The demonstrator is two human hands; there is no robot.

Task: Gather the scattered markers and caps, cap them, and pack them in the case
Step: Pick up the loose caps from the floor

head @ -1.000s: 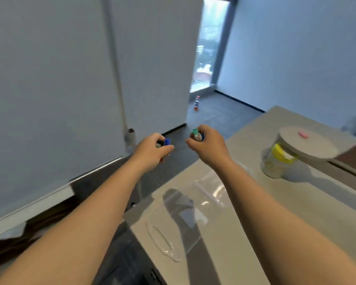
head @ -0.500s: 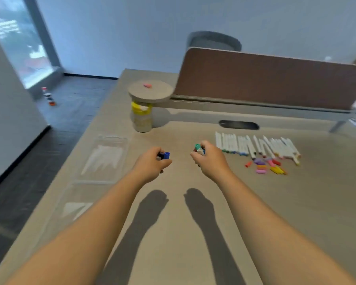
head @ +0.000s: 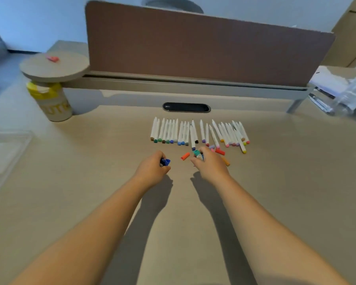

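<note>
Several white markers (head: pixel 174 131) lie in a row on the desk (head: pixel 90 171) in front of me, tips away from me. Loose caps rest near their near ends: an orange cap (head: pixel 185 156), a red cap (head: pixel 220 151) and others partly hidden behind my right hand. My left hand (head: pixel 152 170) is closed around caps, a blue one (head: pixel 165 161) showing between the fingers. My right hand (head: pixel 211 164) is closed on more caps, a green one (head: pixel 197 152) visible on top. The clear plastic case (head: pixel 6 149) lies at the desk's left edge.
A brown divider panel (head: pixel 203 44) closes off the back of the desk. A yellow-lidded tub (head: pixel 50 99) carries a round wooden disc (head: pixel 53 67) with a pink cap (head: pixel 52 58) on it. Clear packaging (head: pixel 343 95) sits far right.
My view swung right from the wall and floor to the desk. Both closed hands travelled with it from beside the case to just in front of the marker row.
</note>
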